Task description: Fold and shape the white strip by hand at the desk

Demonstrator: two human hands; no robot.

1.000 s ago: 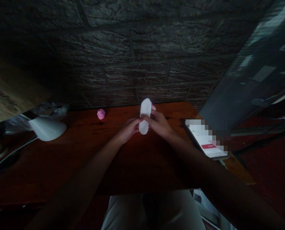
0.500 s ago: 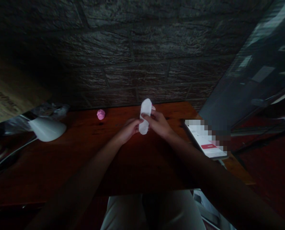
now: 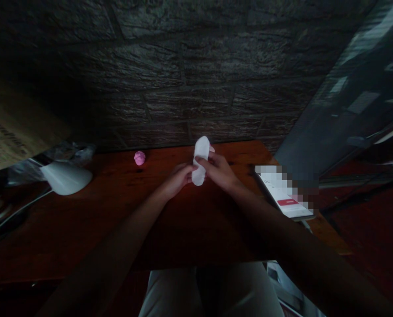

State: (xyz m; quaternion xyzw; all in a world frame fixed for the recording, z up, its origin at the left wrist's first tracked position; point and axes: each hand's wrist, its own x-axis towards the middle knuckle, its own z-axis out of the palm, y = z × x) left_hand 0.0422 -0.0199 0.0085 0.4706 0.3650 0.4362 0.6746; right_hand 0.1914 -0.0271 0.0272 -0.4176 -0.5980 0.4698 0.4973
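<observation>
A white sock (image 3: 201,148), long and rounded at both ends, is held up between my two hands above the wooden table. My left hand (image 3: 182,175) pinches its lower left edge, thumb in front. From the right, my right hand (image 3: 218,168) grips its middle with the thumb across the front; the fingers behind are partly hidden. A bit of pale pink (image 3: 212,149) shows behind the sock at the right, too small to name. To the left on the table lies a small pink bundle (image 3: 139,158), crumpled into a ball.
A phone (image 3: 287,202) with a lit screen lies at the table's right side. On the left are a white lamp-like object (image 3: 67,178) with a cable, clear plastic and a brown paper bag (image 3: 14,123). A stone-patterned wall (image 3: 203,66) rises behind the table (image 3: 110,211).
My hands and the sock stay almost still. The view has shifted very slightly, and the digits on the phone screen differ.
</observation>
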